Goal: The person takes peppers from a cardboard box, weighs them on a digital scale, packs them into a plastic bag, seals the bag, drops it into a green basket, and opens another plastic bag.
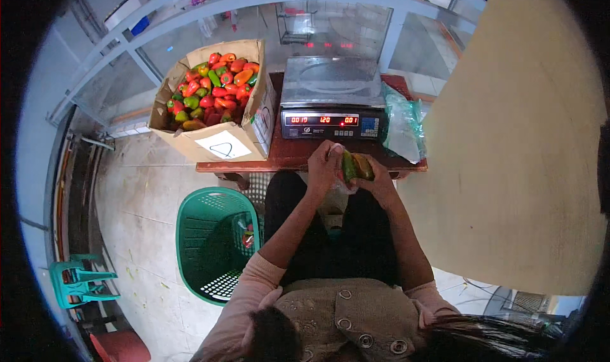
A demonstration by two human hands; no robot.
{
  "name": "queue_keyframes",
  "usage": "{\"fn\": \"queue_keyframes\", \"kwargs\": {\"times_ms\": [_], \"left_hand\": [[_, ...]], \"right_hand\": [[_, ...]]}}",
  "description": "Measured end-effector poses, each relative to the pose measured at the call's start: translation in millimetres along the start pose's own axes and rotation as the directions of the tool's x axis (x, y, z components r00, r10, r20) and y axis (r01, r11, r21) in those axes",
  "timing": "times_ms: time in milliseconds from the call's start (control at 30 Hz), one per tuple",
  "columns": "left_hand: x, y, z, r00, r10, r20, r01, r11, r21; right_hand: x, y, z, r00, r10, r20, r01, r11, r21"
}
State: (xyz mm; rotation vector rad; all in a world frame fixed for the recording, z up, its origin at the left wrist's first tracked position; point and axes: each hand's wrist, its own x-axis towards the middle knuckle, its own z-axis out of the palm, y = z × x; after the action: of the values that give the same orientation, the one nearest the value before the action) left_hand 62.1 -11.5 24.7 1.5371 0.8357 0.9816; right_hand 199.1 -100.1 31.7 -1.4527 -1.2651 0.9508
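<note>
My left hand (324, 165) and my right hand (375, 181) meet over my lap at the front edge of a small brown table (298, 155). Together they hold a clear plastic bag of green and orange peppers (354, 167); the left hand pinches the bag's top, the right cups it from below. Straight ahead on the table stands a digital scale (332, 98) with a bare steel pan and a lit red display. A cardboard box of red, green and orange peppers (216, 101) sits at the table's left end.
A green plastic basket (213, 241) stands on the floor by my left knee, with a packed bag inside. A pile of clear plastic bags (403, 123) lies right of the scale. A large tan panel (521, 139) fills the right. A small green stool (79, 279) is at far left.
</note>
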Motion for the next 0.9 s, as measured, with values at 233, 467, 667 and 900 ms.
{"fn": "queue_keyframes", "kwargs": {"times_ms": [233, 467, 667, 900], "left_hand": [[-0.4, 9.0, 8.3, 0.952, 0.286, -0.11, -0.253, 0.937, 0.243], [-10.8, 12.5, 17.0, 0.963, 0.267, 0.027, -0.264, 0.928, 0.264], [-4.5, -2.1, -12.0, 0.973, 0.192, -0.124, -0.158, 0.957, 0.244], [24.8, -0.6, -36.5, 0.949, 0.209, -0.236, -0.147, 0.955, 0.256]], "right_hand": [[0.4, -0.9, 18.7, 0.991, -0.131, -0.02, 0.128, 0.986, -0.11], [26.1, -3.4, 23.5, 0.994, -0.032, 0.108, 0.087, 0.83, -0.552], [29.7, -39.3, 21.6, 0.972, -0.166, 0.168, 0.232, 0.797, -0.557], [41.0, -26.3, -11.6, 0.89, -0.314, 0.331, 0.455, 0.562, -0.691]]}}
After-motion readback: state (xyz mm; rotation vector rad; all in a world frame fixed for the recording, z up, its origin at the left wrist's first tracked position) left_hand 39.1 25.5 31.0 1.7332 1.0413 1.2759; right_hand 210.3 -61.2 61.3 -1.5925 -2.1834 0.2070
